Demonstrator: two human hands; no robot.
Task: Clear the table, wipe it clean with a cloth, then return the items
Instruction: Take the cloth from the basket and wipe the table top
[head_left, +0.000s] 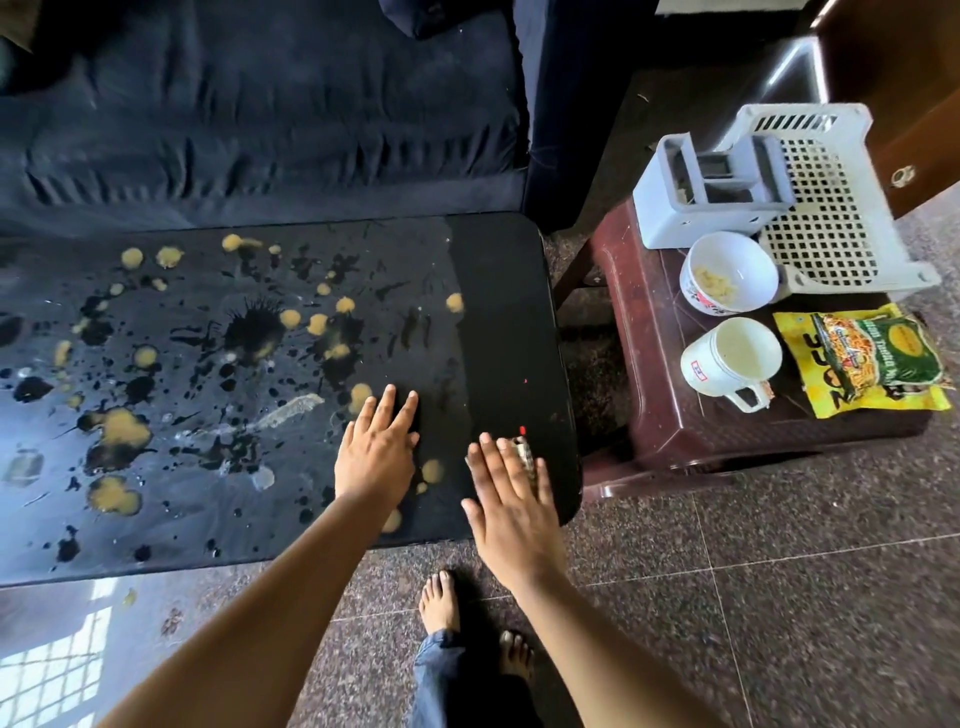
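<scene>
Two hands (376, 452) (511, 506) flat; maybe one cloth (525, 453).

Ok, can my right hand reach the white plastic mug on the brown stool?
Probably yes: the right hand is by the black table edge, with nothing between it and the white mug.

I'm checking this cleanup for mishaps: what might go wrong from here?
The left hand rests flat beside yellow splats on the table, so it may smear them. The cloth under the right hand lies near the table's edge; an outward wipe might push mess onto the floor. The mug stands on the stool beside the table; a wide sweep might knock it.
</scene>
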